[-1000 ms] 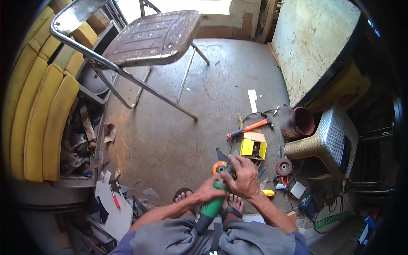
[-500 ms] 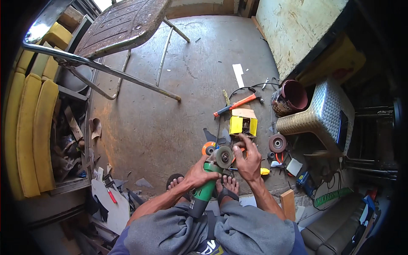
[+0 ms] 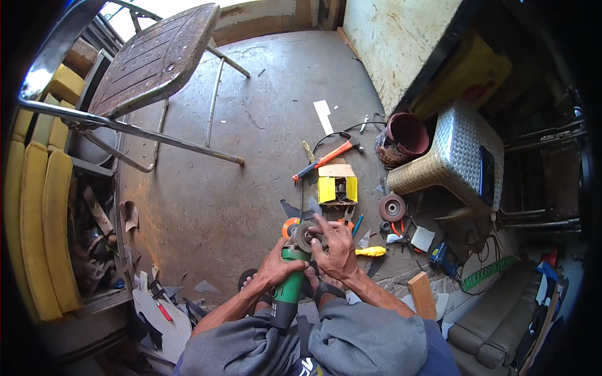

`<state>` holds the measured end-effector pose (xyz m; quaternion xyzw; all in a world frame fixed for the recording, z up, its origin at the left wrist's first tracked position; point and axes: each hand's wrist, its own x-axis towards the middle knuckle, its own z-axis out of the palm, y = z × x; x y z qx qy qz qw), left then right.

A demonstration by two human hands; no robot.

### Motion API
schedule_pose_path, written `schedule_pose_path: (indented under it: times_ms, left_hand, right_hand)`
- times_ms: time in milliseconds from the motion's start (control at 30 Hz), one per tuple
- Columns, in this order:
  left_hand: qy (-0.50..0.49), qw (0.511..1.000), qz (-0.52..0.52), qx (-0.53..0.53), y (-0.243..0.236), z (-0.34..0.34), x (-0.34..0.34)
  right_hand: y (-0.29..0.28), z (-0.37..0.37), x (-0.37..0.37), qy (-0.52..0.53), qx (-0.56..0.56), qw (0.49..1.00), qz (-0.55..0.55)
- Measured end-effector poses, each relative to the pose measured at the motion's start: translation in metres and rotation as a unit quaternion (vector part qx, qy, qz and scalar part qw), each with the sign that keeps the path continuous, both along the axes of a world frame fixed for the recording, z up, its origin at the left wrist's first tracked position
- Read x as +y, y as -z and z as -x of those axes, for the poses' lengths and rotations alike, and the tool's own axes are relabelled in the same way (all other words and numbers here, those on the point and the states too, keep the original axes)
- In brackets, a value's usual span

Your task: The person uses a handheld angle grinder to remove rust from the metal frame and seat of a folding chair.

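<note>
My left hand (image 3: pixel 276 266) grips the green body of an angle grinder (image 3: pixel 286 293) held upright between my knees. My right hand (image 3: pixel 335 250) has its fingers bent round the grey disc (image 3: pixel 307 233) at the grinder's head. An orange disc (image 3: pixel 290 225) shows just behind the head. Beyond my hands lie an open yellow box (image 3: pixel 337 188) and an orange-and-grey hammer (image 3: pixel 323 160). To the right are a yellow-handled tool (image 3: pixel 370 251), a brown flap wheel (image 3: pixel 392 207) and a blue power tool (image 3: pixel 444 257).
A rusty folding chair (image 3: pixel 147 59) stands upper left, beside stacked yellow cushions (image 3: pixel 53 232). A woven silver stool (image 3: pixel 458 144) and a maroon bucket (image 3: pixel 406 138) stand right, before a pale panel (image 3: pixel 385 50). A wooden block (image 3: pixel 422 294) lies near my right knee.
My right hand first uncovered the disc, lifting away to the right, then came back onto it. My left hand stays on the grinder. The view has shifted, moving the scene leftward.
</note>
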<state>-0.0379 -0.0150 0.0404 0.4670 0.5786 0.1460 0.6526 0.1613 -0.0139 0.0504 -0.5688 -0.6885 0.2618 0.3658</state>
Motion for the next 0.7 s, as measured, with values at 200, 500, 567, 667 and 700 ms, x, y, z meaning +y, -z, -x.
schedule_pose_path:
  times_ms: [200, 500, 567, 667, 700]
  left_hand:
    - [0.007, 0.999, 0.038, 0.012, -0.008, 0.003, 0.001]
    - [0.021, 0.999, 0.000, 0.028, 0.001, 0.007, -0.003]
    - [0.033, 0.999, 0.004, 0.041, 0.000, 0.007, -0.003]
    - [0.023, 0.999, 0.006, 0.027, -0.013, 0.005, -0.002]
    - [0.033, 0.999, 0.008, 0.036, -0.009, 0.006, -0.001]
  right_hand:
    - [-0.007, 0.003, 0.003, -0.044, 0.017, 0.999, 0.018]
    - [-0.006, 0.006, 0.000, -0.006, 0.013, 1.000, 0.002]
    - [-0.008, 0.004, -0.002, -0.049, 0.040, 0.998, 0.025]
    - [-0.010, 0.006, 0.000, -0.038, 0.033, 0.999, 0.018]
    - [-0.006, 0.006, 0.002, -0.031, 0.026, 0.999, 0.032]
